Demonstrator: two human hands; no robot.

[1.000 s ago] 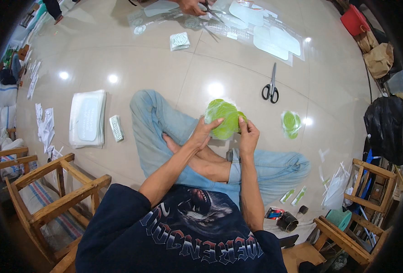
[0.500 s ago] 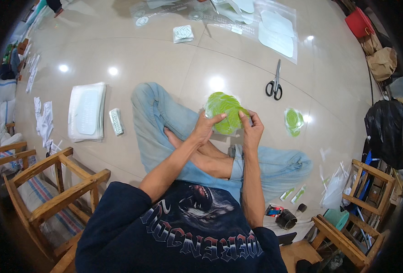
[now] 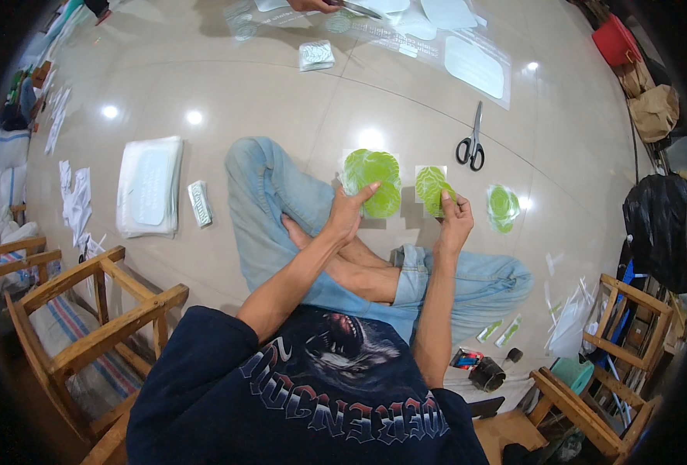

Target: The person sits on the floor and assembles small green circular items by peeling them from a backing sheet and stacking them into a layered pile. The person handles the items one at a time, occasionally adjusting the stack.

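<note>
My left hand (image 3: 347, 211) is closed on the near right part of a green stack (image 3: 370, 170), thumb pressed on top; I cannot see all the fingers beneath. The stack lies well left of the scissors (image 3: 472, 149) and nearer to me. My right hand (image 3: 456, 220) pinches a green sheet (image 3: 430, 184) by its near right corner, left of the scissors and nearer to me, apart from the stack.

Both look light, thin and bendy, with glossy clear margins that I expect to be slippery and easily creased. A corner or bare margin seems the best hold, pinched flat between thumb and fingertip.

The green faces carry pale lines, whether letters or pattern I cannot tell. Beyond the scissors, a clear sheet (image 3: 501, 87) bears rows of pale lettering; far left of them, a white stack (image 3: 130, 190) has faint print on a pale blue panel.
</note>
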